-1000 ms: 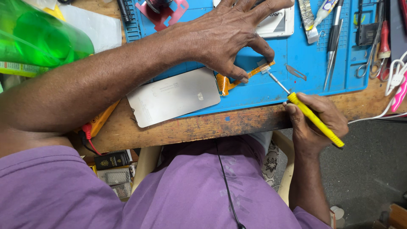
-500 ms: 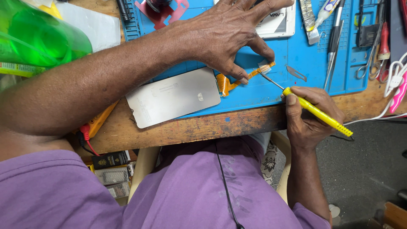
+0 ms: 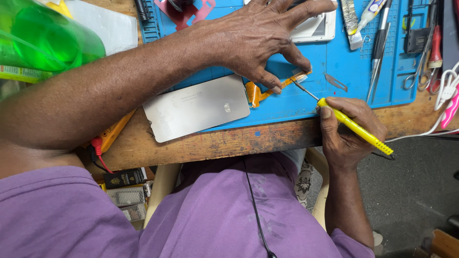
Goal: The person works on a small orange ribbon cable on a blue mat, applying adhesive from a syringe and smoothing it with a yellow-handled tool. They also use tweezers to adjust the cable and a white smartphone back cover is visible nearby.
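A grey phone screen panel (image 3: 196, 107) lies face down on a blue work mat (image 3: 306, 102), half over the wooden bench edge. An orange flex cable (image 3: 267, 88) runs from its right side. My left hand (image 3: 260, 36) presses fingertips down on that cable, fingers spread. My right hand (image 3: 351, 131) grips a yellow-handled soldering iron (image 3: 354, 126), its thin metal tip touching the cable's connector end (image 3: 300, 76) beside my left fingers.
A green plastic bottle (image 3: 43, 40) stands at the left. Tweezers (image 3: 380, 43), scissors (image 3: 420, 67), a red-handled tool (image 3: 435, 48) and a white device (image 3: 315, 28) lie on the mat's far side. White cables (image 3: 447, 91) hang at right. The wooden bench edge (image 3: 229, 141) is nearest me.
My right hand has shifted the iron's tip up and left onto the connector end of the cable. My left hand stays pressed on the cable.
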